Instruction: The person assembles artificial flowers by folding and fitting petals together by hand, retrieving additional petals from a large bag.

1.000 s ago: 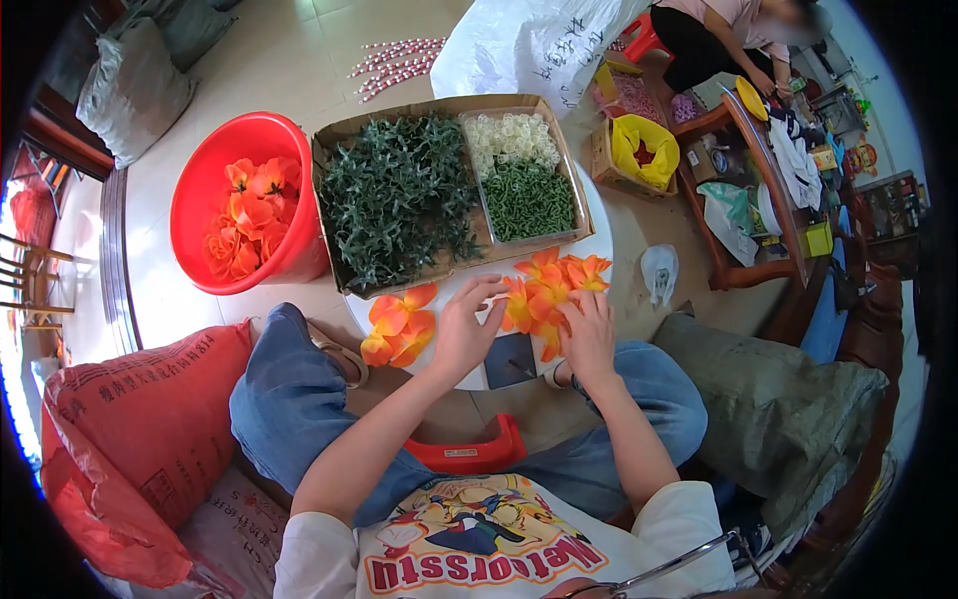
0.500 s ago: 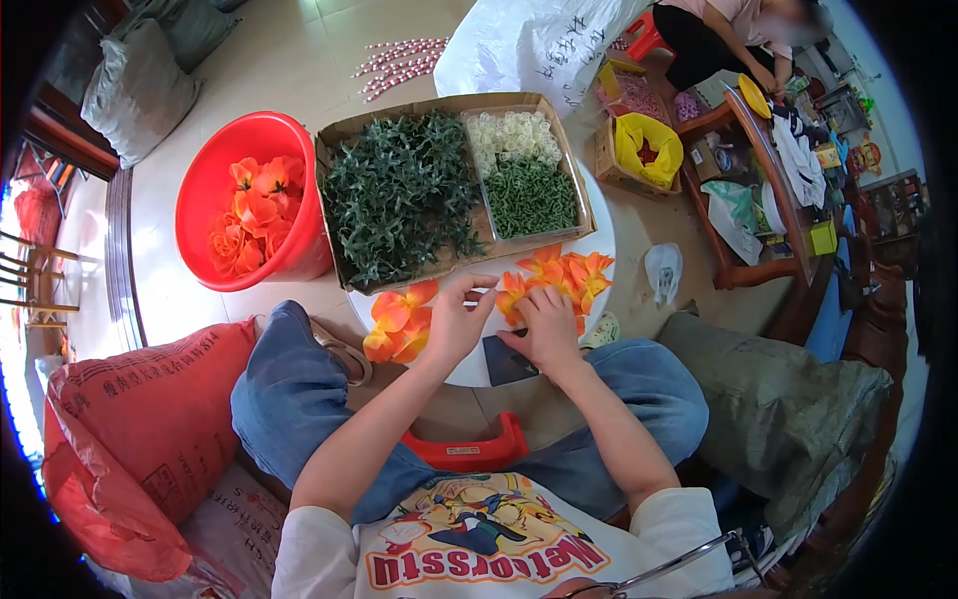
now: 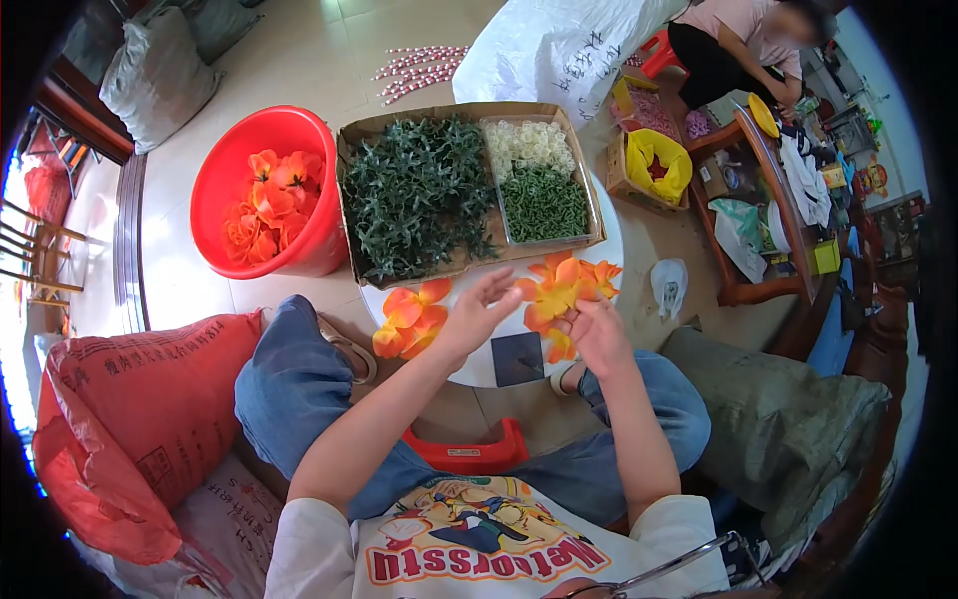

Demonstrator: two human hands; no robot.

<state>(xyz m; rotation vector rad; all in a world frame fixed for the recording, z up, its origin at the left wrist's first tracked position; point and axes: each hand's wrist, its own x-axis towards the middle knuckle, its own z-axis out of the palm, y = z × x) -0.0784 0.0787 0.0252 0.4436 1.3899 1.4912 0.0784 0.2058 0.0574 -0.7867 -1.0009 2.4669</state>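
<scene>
In front of me, orange-yellow fabric petals [image 3: 554,293] spread over the right part of a round white table [image 3: 469,373]. My right hand [image 3: 599,334] has its fingers closed at the edge of these petals and appears to pinch one petal piece. My left hand [image 3: 481,311] is just left of them, fingers apart, holding nothing I can see. More orange petals [image 3: 411,317] lie left of my left wrist. A dark square pad [image 3: 517,359] rests on the table between my forearms.
A cardboard tray [image 3: 344,190] holds dark green leaves [image 3: 419,195] and a clear box [image 3: 549,243] of white and green pieces. Left stands a red bucket [image 3: 207,215] of orange flowers. Sacks [image 3: 160,399] flank my knees. Another person [image 3: 748,50] sits far right.
My hands have moved apart. The left has opened its fingers, and the right has shifted right and slightly down, uncovering petals and the dark pad. The whole view has shifted slightly.
</scene>
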